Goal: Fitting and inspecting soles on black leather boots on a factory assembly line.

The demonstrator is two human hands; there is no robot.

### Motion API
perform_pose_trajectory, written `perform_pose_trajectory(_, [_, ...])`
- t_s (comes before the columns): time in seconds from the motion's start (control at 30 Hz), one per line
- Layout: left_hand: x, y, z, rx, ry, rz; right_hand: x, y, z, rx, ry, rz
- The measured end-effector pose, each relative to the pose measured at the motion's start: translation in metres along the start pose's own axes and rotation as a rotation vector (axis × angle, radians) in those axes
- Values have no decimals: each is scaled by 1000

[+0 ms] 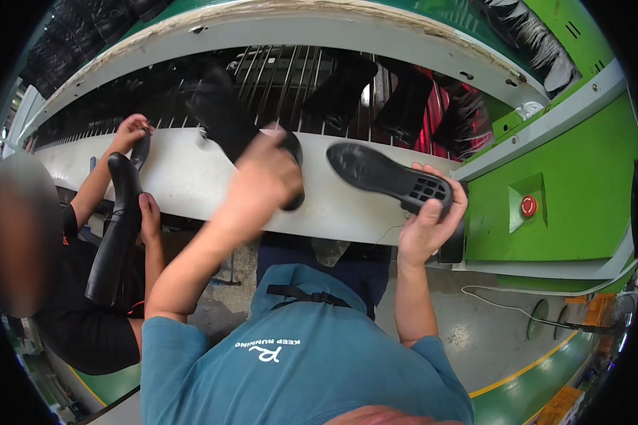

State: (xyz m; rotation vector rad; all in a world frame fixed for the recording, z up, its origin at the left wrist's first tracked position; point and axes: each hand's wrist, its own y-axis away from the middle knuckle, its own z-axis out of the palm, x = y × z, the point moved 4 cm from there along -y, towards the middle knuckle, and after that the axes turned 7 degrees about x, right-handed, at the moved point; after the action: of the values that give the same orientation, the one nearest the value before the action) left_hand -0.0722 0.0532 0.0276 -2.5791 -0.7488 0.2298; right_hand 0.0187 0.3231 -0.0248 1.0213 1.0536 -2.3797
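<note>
My right hand (pixel 431 225) is closed around the heel end of a black shoe sole (pixel 372 168). The sole's toe points left, and a grid of hollows shows at its heel. Smeared by motion, my left hand (pixel 268 170) is over the white ledge (pixel 333 212). Its fingers are too blurred to show a grip. Beyond it a blurred black boot (pixel 223 113) reaches over the rods. Another dark, sole-like piece (pixel 295 159) shows along that hand's right side, partly covered by it.
Left of me, a co-worker holds a tall black boot (pixel 117 227) and a dark sole (pixel 141 149). Metal rods (pixel 283 78) run behind the ledge, with more black boots (pixel 344 88) on them. A green machine panel with a red button (pixel 529 206) stands at right.
</note>
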Motion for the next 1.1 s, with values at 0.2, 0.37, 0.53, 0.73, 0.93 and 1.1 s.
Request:
perform_pose_trajectory(0.2, [88, 52, 59, -315, 570, 76, 5, 31, -19, -87, 258, 50])
perform_pose_trajectory(0.37, [82, 52, 55, -59, 793, -214, -22, 32, -16, 12, 130, -52])
perform_pose_trajectory(0.53, [79, 61, 53, -21, 815, -363, -44, 28, -8, 17, 110, -161])
perform_pose_trajectory(0.73, [61, 92, 57, 42, 746, -555, -62, 25, -1, 44, 144, -187])
perform_pose_trajectory(0.93, [42, 103, 61, 236, 807, -724, -54, 23, 0, 61, 72, -237])
perform_pose_trajectory(1.1, [23, 92, 53, 507, 706, -665, 10, 42, -37, -190, 459, -74])
